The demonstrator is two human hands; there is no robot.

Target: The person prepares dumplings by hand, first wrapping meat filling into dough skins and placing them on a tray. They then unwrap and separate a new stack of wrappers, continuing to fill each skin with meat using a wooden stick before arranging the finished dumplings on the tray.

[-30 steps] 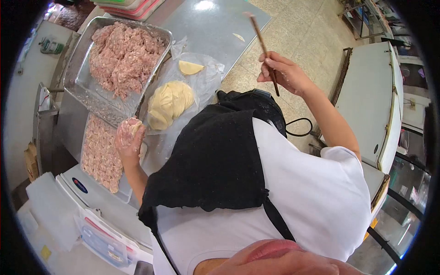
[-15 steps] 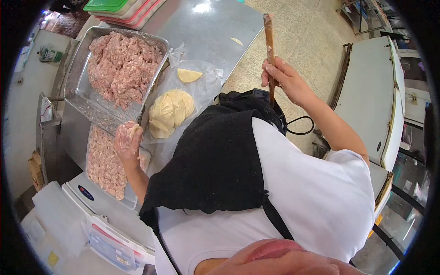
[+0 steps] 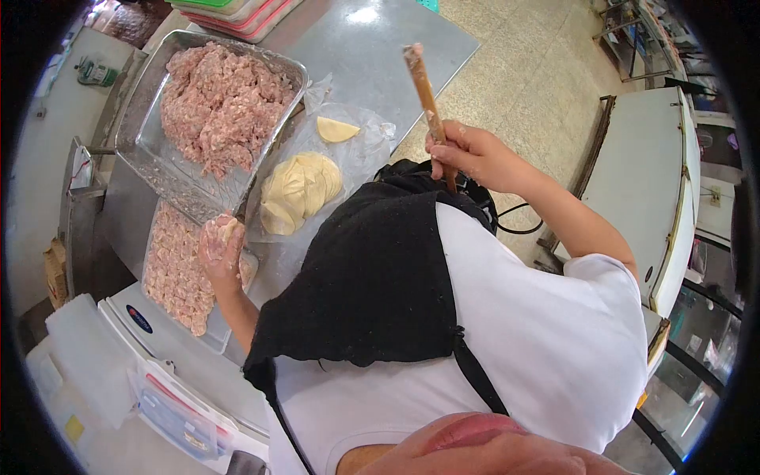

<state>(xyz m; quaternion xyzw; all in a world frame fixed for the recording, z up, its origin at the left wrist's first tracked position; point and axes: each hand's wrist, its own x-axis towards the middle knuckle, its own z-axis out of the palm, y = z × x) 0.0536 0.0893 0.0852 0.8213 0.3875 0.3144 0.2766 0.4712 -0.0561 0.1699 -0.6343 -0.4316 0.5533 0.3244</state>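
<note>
My left hand (image 3: 220, 247), dusted with flour, is closed on a small filled dumpling above a clear tray of finished dumplings (image 3: 176, 269). My right hand (image 3: 467, 154) grips a wooden stick (image 3: 426, 95) smeared with filling, tip pointing up and away over the table edge. A metal tray (image 3: 136, 142) holds ground pink meat filling (image 3: 218, 103) at the upper left. A stack of pale round wrappers (image 3: 301, 186) lies on clear plastic between the trays and my black apron.
A single folded wrapper (image 3: 336, 128) lies on the steel table (image 3: 372, 47). Stacked lidded containers (image 3: 237, 14) stand at the far edge. White plastic boxes (image 3: 119, 372) sit at the lower left. A white chest freezer (image 3: 641, 182) stands to the right across the tiled floor.
My right hand has swung the stick from far right toward the middle, lowering it closer to my apron. My left hand stays over the dumpling tray with the dumpling.
</note>
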